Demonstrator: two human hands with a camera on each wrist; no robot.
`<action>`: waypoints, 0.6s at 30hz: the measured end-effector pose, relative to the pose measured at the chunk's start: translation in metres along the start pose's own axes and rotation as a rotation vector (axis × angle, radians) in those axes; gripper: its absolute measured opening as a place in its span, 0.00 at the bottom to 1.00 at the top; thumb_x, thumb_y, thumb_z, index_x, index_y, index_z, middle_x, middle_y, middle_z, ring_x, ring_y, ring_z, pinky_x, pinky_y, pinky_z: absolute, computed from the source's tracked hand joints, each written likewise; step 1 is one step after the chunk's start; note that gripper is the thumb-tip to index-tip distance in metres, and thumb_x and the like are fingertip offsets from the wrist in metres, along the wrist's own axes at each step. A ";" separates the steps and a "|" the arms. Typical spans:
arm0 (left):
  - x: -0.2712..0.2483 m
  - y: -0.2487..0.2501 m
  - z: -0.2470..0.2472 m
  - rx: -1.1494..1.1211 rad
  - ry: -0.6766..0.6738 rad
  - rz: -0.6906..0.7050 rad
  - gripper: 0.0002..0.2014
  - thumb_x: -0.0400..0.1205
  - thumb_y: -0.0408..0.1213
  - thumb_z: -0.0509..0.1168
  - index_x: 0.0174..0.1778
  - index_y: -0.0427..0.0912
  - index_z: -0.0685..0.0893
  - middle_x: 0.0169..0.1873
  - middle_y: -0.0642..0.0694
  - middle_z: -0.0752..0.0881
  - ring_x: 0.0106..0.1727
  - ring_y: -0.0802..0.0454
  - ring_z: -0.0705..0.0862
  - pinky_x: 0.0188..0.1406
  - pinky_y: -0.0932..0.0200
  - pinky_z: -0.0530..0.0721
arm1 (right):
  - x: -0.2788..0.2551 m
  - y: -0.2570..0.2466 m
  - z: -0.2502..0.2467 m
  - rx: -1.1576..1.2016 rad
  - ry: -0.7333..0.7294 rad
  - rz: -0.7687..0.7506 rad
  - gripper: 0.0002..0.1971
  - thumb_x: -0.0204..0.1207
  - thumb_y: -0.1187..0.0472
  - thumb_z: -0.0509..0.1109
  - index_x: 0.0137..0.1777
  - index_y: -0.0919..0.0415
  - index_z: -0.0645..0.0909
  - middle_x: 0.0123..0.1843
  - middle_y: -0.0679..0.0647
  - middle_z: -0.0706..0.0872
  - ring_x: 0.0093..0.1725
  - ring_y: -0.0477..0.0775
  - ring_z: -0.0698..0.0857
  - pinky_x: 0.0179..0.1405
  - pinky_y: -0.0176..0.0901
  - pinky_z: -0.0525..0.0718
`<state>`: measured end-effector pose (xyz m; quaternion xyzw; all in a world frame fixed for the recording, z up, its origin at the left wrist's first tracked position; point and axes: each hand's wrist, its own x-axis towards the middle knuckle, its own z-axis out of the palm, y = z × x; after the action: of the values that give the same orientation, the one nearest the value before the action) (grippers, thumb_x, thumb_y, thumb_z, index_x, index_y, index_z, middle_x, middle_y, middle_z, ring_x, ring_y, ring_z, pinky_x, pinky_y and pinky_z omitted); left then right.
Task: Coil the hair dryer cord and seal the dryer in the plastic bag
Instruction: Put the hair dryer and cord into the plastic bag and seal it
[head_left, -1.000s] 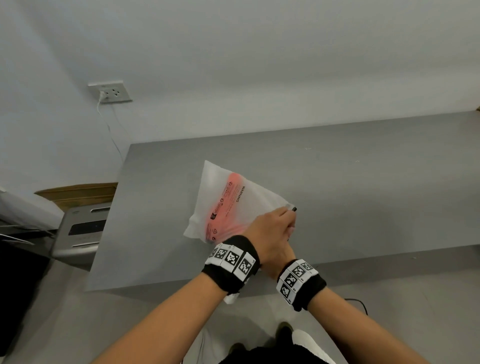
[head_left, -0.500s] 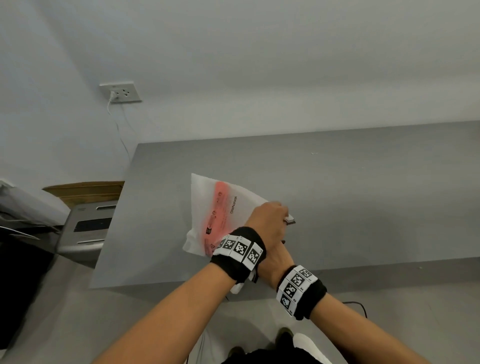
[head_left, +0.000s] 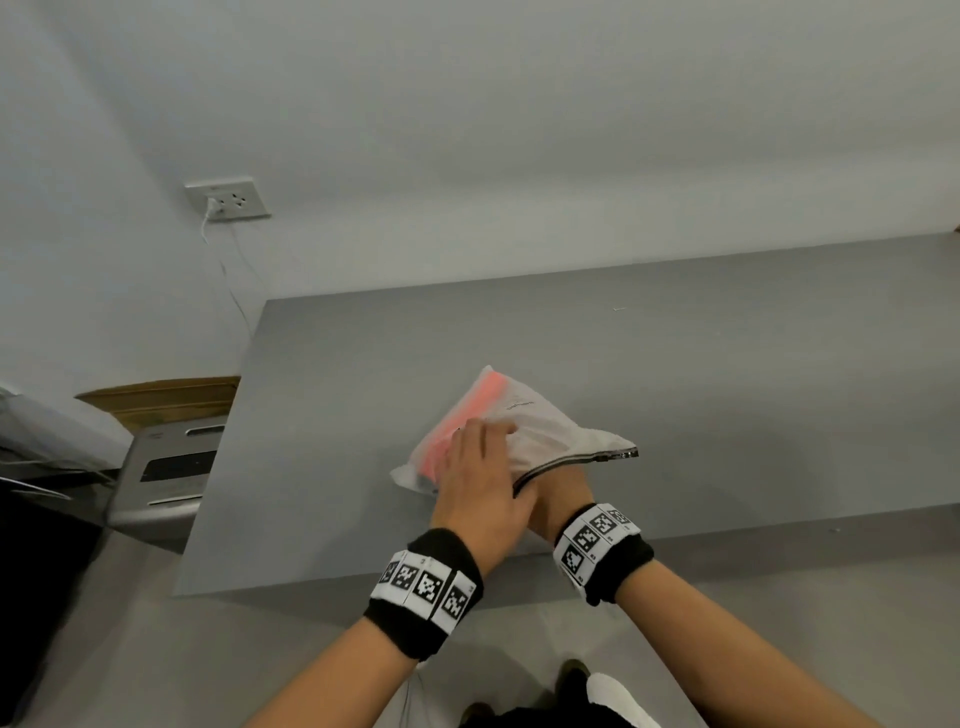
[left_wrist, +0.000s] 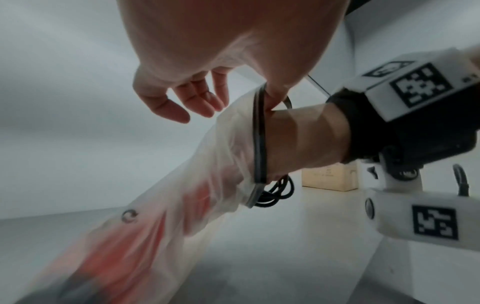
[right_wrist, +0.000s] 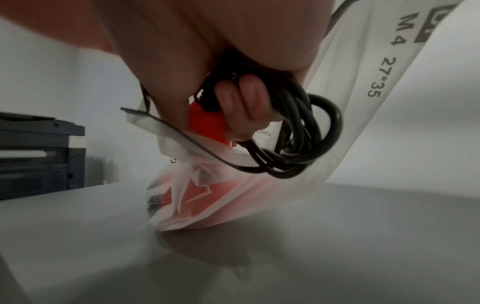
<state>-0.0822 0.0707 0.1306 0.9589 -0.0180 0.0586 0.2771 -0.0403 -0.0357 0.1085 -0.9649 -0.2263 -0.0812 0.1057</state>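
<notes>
Your right hand (right_wrist: 233, 86) is reaching into the mouth of the bag (head_left: 545, 431), with its fingers (right_wrist: 249, 102) curling around the coiled cord (right_wrist: 306, 131) and the orange dryer (right_wrist: 207, 123); the cord loops are hanging just below those fingers, and part of the coil is sitting at the bag's opening. In the head view this hand (head_left: 558, 493) is mostly hidden under the bag's rim, so only its wrist end is showing there.

Your left hand (head_left: 478, 478) is lying over the top of the bag near the opening. From the left wrist view its fingers (left_wrist: 197, 98) are hanging relaxed and slightly bent, holding nothing, while the thumb side is touching the dark zip strip (left_wrist: 259, 133).

The bag is resting on the grey bench (head_left: 727, 389), close to the near edge, tilted with its mouth towards you. It is frosted, translucent white, crumpled, with a dark zipper track (head_left: 571, 462) along the open mouth. The dryer is showing through the plastic as a blurred orange-red shape (head_left: 467, 410). The cord is black and gathered in several loops.

Printed on the bag in the right wrist view you are seeing "M4" and "27*35" (right_wrist: 374, 78). A line of dark text on the bag's top face is too small to read in the head view.
</notes>
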 end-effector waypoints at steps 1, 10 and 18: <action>-0.003 -0.009 0.002 0.026 0.014 -0.018 0.26 0.76 0.45 0.67 0.70 0.49 0.71 0.64 0.49 0.73 0.66 0.47 0.73 0.69 0.48 0.74 | -0.002 0.009 -0.006 0.161 -0.231 0.072 0.24 0.76 0.59 0.73 0.73 0.58 0.79 0.73 0.59 0.84 0.73 0.61 0.82 0.74 0.55 0.78; -0.014 -0.040 0.014 -0.075 -0.086 -0.294 0.17 0.82 0.33 0.64 0.66 0.44 0.73 0.62 0.43 0.82 0.58 0.40 0.85 0.60 0.46 0.84 | 0.005 0.018 0.001 0.888 -0.517 0.477 0.03 0.82 0.60 0.71 0.51 0.58 0.84 0.48 0.59 0.87 0.45 0.56 0.86 0.58 0.57 0.81; -0.019 -0.039 0.010 -0.012 -0.172 -0.299 0.16 0.81 0.35 0.62 0.64 0.44 0.70 0.51 0.41 0.87 0.51 0.41 0.85 0.51 0.46 0.86 | 0.005 0.021 0.014 1.949 -0.111 0.919 0.09 0.78 0.77 0.61 0.47 0.68 0.82 0.33 0.58 0.75 0.28 0.52 0.72 0.22 0.41 0.74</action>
<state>-0.0977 0.0983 0.0998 0.9507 0.1009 -0.0658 0.2858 -0.0246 -0.0481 0.0929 -0.4604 0.1860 0.2252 0.8383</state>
